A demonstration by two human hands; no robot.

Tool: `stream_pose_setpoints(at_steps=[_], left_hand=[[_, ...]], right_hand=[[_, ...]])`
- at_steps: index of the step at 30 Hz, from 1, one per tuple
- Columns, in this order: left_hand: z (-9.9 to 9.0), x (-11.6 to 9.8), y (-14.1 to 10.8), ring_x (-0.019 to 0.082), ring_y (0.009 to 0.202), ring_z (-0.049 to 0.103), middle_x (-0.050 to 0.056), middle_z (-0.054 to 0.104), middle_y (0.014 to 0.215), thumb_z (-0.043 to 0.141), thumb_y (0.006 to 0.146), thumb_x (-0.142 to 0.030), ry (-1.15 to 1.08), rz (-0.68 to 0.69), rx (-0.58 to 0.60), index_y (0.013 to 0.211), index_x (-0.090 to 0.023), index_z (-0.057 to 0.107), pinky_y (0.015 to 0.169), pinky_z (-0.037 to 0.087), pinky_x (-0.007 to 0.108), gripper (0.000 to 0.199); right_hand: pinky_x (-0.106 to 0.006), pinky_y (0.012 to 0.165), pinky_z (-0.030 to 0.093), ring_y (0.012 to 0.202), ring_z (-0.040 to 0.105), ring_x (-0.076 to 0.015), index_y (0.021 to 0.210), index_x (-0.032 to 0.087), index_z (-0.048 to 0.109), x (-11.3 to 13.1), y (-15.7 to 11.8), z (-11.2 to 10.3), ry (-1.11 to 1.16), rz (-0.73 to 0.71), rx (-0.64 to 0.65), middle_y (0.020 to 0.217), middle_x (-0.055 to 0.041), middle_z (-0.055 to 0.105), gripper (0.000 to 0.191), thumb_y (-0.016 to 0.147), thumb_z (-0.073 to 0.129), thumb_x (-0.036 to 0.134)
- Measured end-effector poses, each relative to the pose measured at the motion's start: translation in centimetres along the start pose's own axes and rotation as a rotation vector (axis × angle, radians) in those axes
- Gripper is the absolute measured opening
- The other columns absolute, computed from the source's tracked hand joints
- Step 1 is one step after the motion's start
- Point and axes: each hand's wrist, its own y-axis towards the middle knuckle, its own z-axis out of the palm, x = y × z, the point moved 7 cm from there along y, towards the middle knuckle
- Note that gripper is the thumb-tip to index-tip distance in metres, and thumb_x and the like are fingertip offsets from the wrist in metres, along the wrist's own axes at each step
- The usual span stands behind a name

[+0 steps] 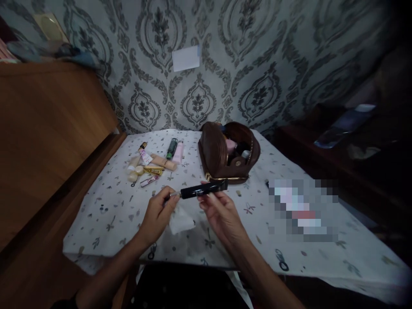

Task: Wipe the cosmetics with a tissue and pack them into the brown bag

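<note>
A black tube (204,189) is held level above the table, near its front edge. My left hand (159,214) is closed at the tube's left end, around a small silvery part, with a white tissue (181,221) hanging below the fingers. From beneath, my right hand (222,214) grips the tube with thumb and fingers. Just behind it stands an open brown cosmetic bag (214,152) with several items inside. To the left lie several cosmetics, among them a beige tube (164,162), a pink tube (178,152), a green bottle (171,148) and a gold item (153,171).
A patterned white cloth covers the table (112,214). Wooden furniture (54,128) stands at the left, and a papered wall rises behind. On the right of the table is a blurred-out object (301,210); a clear bottle (344,126) lies beyond the right edge.
</note>
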Motion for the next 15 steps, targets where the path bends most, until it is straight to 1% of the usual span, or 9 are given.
stream_pose_setpoints(at_steps=[3, 5, 7, 9, 10, 11, 12, 13, 15], left_hand=[[1.2, 1.0, -0.4, 0.011, 0.059, 0.037, -0.005, 0.04, 0.063, 0.047, 0.093, -0.045, -0.111, -0.069, 0.001, 0.074, -0.02, 0.049, 0.055, 0.031, 0.023, 0.032], [1.2, 1.4, -0.4, 0.012, 0.061, 0.039, -0.005, 0.043, 0.065, 0.049, 0.091, -0.047, -0.129, -0.072, 0.0, 0.074, -0.019, 0.05, 0.057, 0.033, 0.023, 0.033], [0.3, 1.8, -0.3, 0.012, 0.061, 0.041, -0.004, 0.045, 0.065, 0.05, 0.09, -0.048, -0.138, -0.078, -0.054, 0.074, -0.019, 0.051, 0.057, 0.035, 0.023, 0.033], [-1.2, 2.0, -0.4, 0.013, 0.061, 0.044, -0.004, 0.047, 0.067, 0.047, 0.092, -0.048, -0.132, -0.086, -0.191, 0.08, -0.02, 0.053, 0.058, 0.038, 0.024, 0.032], [-1.9, 1.8, -0.7, 0.014, 0.064, 0.047, -0.003, 0.049, 0.071, 0.044, 0.094, -0.046, -0.114, -0.063, -0.27, 0.085, -0.02, 0.053, 0.061, 0.04, 0.025, 0.03], [-2.2, 1.4, -0.9, 0.015, 0.07, 0.051, -0.001, 0.052, 0.078, 0.042, 0.096, -0.043, -0.077, -0.002, -0.326, 0.091, -0.02, 0.054, 0.066, 0.043, 0.026, 0.026], [-2.1, 0.6, -1.2, 0.016, 0.08, 0.054, 0.001, 0.055, 0.086, 0.042, 0.097, -0.039, -0.014, 0.098, -0.348, 0.098, -0.02, 0.054, 0.073, 0.046, 0.028, 0.022], [-1.5, -0.4, -1.6, 0.018, 0.091, 0.056, 0.004, 0.056, 0.096, 0.044, 0.096, -0.035, 0.073, 0.223, -0.334, 0.105, -0.021, 0.054, 0.081, 0.047, 0.03, 0.019], [0.5, -2.1, -2.4, 0.021, 0.105, 0.054, 0.008, 0.055, 0.11, 0.047, 0.094, -0.027, 0.282, 0.472, -0.259, 0.114, -0.021, 0.054, 0.09, 0.047, 0.033, 0.022]], right_hand=[[-0.026, 0.08, 0.05, 0.081, 0.063, -0.0129, 0.088, 0.02, 0.07, -1.3, -0.1, 1.9, 0.015, 0.049, 0.075, 0.085, -0.0011, 0.072, 0.039, 0.06, 0.089, 0.041], [-0.03, 0.084, 0.051, 0.084, 0.065, -0.0155, 0.09, 0.02, 0.068, -1.5, -0.1, 2.7, 0.007, 0.046, 0.117, 0.084, -0.002, 0.072, 0.041, 0.064, 0.085, 0.047], [-0.033, 0.079, 0.053, 0.079, 0.066, -0.017, 0.09, 0.021, 0.064, -1.4, 0.1, 2.8, -0.029, 0.019, 0.125, 0.081, -0.002, 0.072, 0.044, 0.067, 0.082, 0.053], [-0.032, 0.067, 0.055, 0.067, 0.065, -0.0165, 0.087, 0.021, 0.059, -1.5, 0.4, 2.5, -0.089, 0.017, 0.104, 0.074, -0.0003, 0.069, 0.048, 0.069, 0.077, 0.061], [-0.03, 0.058, 0.053, 0.059, 0.061, -0.015, 0.086, 0.021, 0.057, -1.9, 0.5, 2.3, -0.129, 0.035, 0.086, 0.07, 0.0011, 0.066, 0.05, 0.07, 0.073, 0.065], [-0.027, 0.049, 0.049, 0.051, 0.056, -0.0132, 0.087, 0.021, 0.056, -2.4, 0.5, 2.1, -0.171, 0.06, 0.061, 0.065, 0.003, 0.062, 0.052, 0.071, 0.069, 0.069], [-0.024, 0.042, 0.043, 0.045, 0.05, -0.0116, 0.088, 0.021, 0.056, -3.1, 0.5, 1.8, -0.216, 0.086, 0.033, 0.061, 0.0047, 0.058, 0.054, 0.072, 0.065, 0.072], [-0.023, 0.04, 0.039, 0.043, 0.045, -0.0109, 0.089, 0.022, 0.057, -3.7, 0.3, 1.5, -0.264, 0.099, 0.013, 0.059, 0.0054, 0.054, 0.054, 0.074, 0.061, 0.074], [-0.025, 0.045, 0.042, 0.049, 0.048, -0.0123, 0.091, 0.022, 0.059, -4.5, -0.3, 1.6, -0.362, 0.062, 0.038, 0.063, 0.0039, 0.054, 0.052, 0.078, 0.058, 0.072]])
